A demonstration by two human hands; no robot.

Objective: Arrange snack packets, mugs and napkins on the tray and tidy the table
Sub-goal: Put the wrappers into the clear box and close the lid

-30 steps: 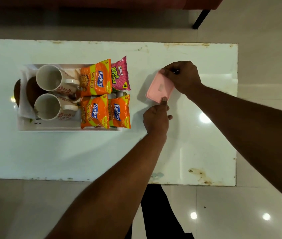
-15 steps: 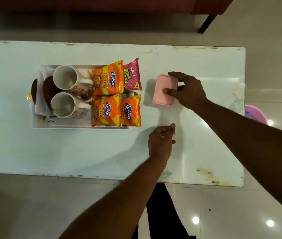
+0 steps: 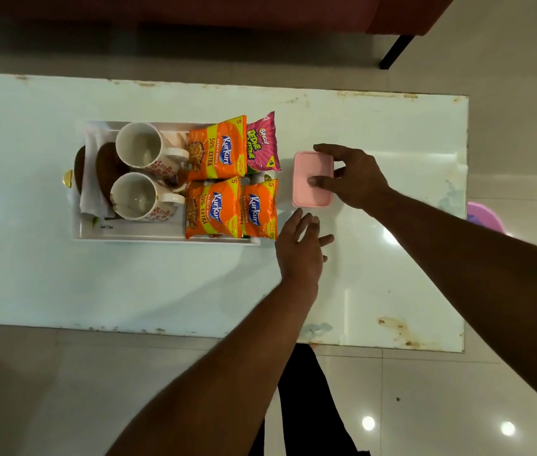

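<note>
Our right hand (image 3: 355,179) grips the pink box (image 3: 309,166), thumb pressed on its lid and fingers curled over its far edge. The box sits on the counter (image 3: 63,291) left of that palm, just beyond the fingertips of our left hand (image 3: 300,248), which hovers open. We judge the box to be light, rigid and smooth, likely to slide on the glossy surface. Pinching across its short sides, below the lid rim, should hold best.

Tray (image 3: 135,234): white, set on table (image 3: 63,284).
Mugs (image 3: 138,149): two, upright, placed mid-tray.
Packets (image 3: 217,149): three orange, one pink, laid flat at right end.
Napkins (image 3: 91,195): white, tucked at left end.
</note>
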